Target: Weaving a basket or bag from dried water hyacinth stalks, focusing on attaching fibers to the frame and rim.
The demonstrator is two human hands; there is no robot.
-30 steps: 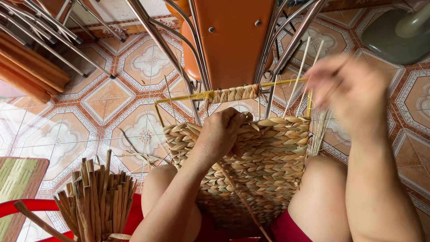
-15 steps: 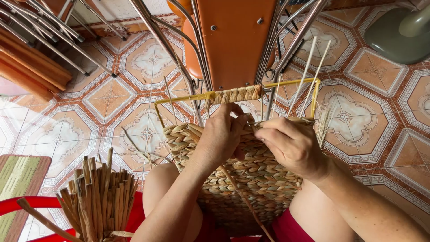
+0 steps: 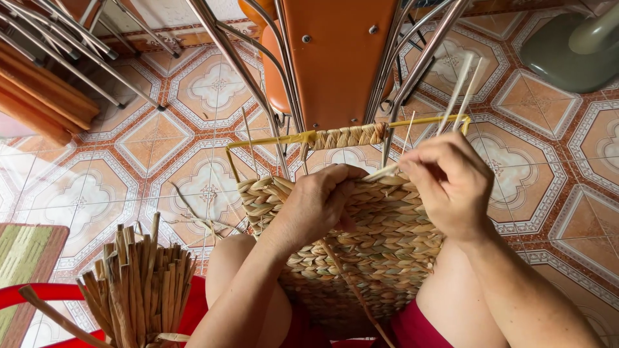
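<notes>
Fingers of my right hand (image 3: pixel 451 183) pinch a pale flat fibre strand (image 3: pixel 387 171) at the top edge of the woven straw-coloured basket panel (image 3: pixel 361 251) resting on my knees. My left hand (image 3: pixel 319 206) clamps that edge beneath the yellow wire frame (image 3: pixel 271 140). A bundle of dried reed stalks (image 3: pixel 138 283) stands nearby on the left.

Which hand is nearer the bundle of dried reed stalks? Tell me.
Left. The left hand rests on the woven basket, up and right of the bundle; the right hand is farther right.
</notes>
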